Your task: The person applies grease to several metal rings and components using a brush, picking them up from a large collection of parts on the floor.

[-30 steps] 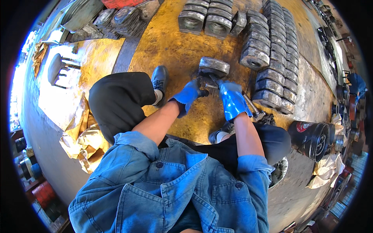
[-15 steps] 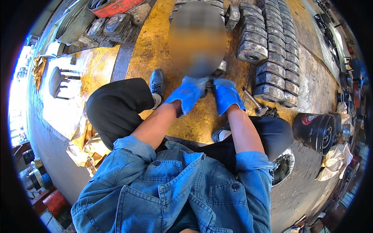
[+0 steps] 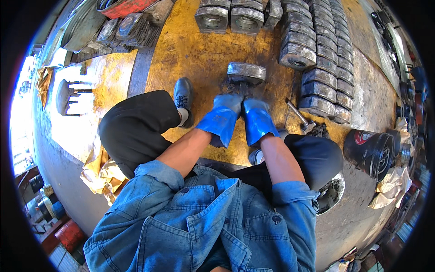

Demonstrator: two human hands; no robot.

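Both my hands wear blue rubber gloves with darkened finger ends. My left hand (image 3: 223, 115) and my right hand (image 3: 258, 119) are side by side in front of me, between my knees. Their fingers are bent in against a dark, fuzzy clump (image 3: 244, 89), whose kind I cannot make out. Just beyond it, a worn metal block (image 3: 247, 72) with a shiny upper face sits on the stained yellow floor sheet (image 3: 195, 59). The fingertips are partly lost in the dark clump. Whether they touch the block, I cannot tell.
A hammer (image 3: 297, 113) lies to the right beside a black wad (image 3: 320, 131). Long rows of metal blocks (image 3: 298, 43) line the right, more blocks (image 3: 247, 20) the far side. A black bucket (image 3: 369, 152) is at right; a small stool (image 3: 65, 97) is at left.
My gloved hands have drawn slightly back towards me and closer together. A blurred patch covered the area beyond them before; the metal block and far blocks now show.
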